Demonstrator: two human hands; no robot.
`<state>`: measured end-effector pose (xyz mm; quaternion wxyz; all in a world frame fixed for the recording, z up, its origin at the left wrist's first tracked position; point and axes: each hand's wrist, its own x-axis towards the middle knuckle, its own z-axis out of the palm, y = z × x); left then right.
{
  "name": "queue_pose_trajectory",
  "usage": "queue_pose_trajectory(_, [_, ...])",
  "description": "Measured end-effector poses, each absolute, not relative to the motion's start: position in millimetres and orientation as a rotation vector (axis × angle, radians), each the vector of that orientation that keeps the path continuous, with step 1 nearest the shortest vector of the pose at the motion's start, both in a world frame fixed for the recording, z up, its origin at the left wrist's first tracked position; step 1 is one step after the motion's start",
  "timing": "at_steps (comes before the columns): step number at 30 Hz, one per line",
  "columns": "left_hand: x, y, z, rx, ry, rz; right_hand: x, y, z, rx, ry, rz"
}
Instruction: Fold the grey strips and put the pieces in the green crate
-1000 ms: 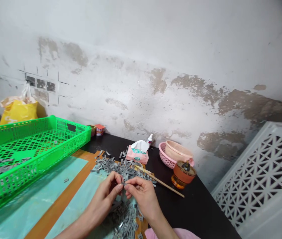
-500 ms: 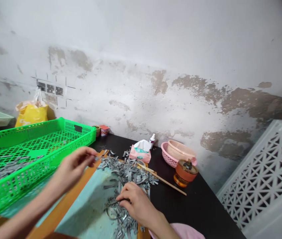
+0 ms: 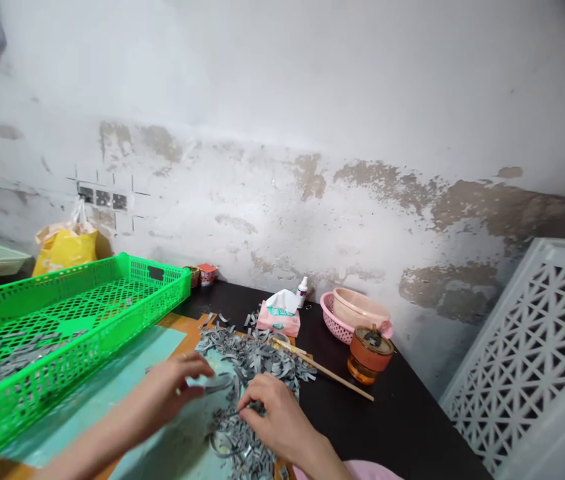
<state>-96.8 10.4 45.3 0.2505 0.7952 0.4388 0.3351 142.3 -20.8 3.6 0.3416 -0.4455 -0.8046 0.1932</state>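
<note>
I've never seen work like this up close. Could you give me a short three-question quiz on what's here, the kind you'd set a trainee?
1. True or false: the left hand and the right hand are apart from each other.

2. Which of these stands closest to the tissue pack?
a) the amber jar
b) the white bottle
c) the yellow bag

3. Fill the gap: the green crate holds loose pieces coloured ____.

Key: 1 true, a gap shows between them; 2 b; 3 grey.
</note>
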Motion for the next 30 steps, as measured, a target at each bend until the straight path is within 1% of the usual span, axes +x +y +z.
queue_pose_trajectory(1, [-80, 7, 33, 2.253, 1.158, 0.731, 142, -21, 6, -1.157, -2.059, 0.524])
queue_pose_trajectory(3, [-59, 4, 14, 2.334, 1.154, 0.576, 142, -20, 10, -1.169, -1.964, 0.604])
queue_pose_trajectory(4, [-55, 5, 6, 2.346, 1.171, 0.557, 142, -19, 11, -1.185, -1.904, 0.661])
queue_pose_trajectory(7, [-56, 8, -3, 2.315, 1.221, 0.589, 143, -14, 13, -1.233, -1.712, 0.825])
queue_pose_trajectory(10, [-57, 13, 4, 2.233, 1.212, 0.706, 146, -8, 11, -1.182, -1.552, 0.979])
queue_pose_trajectory(16, [-39, 20, 25, 1.645, 0.983, 0.896, 148, -4, 11, -0.997, -1.366, 1.154])
queue_pose_trajectory(19, [-33, 22, 22, 1.534, 0.889, 0.944, 148, -6, 16, -0.956, -1.291, 1.244])
queue_pose_trajectory(23, [-36, 24, 12, 1.739, 0.927, 0.950, 150, -8, 24, -0.971, -1.247, 1.290])
queue_pose_trajectory(27, [-43, 24, 5, 2.158, 1.189, 0.793, 153, -6, 22, -1.002, -1.221, 1.261])
queue_pose_trajectory(30, [-46, 24, 0, 2.280, 1.254, 0.662, 153, -4, 18, -1.008, -1.201, 1.243])
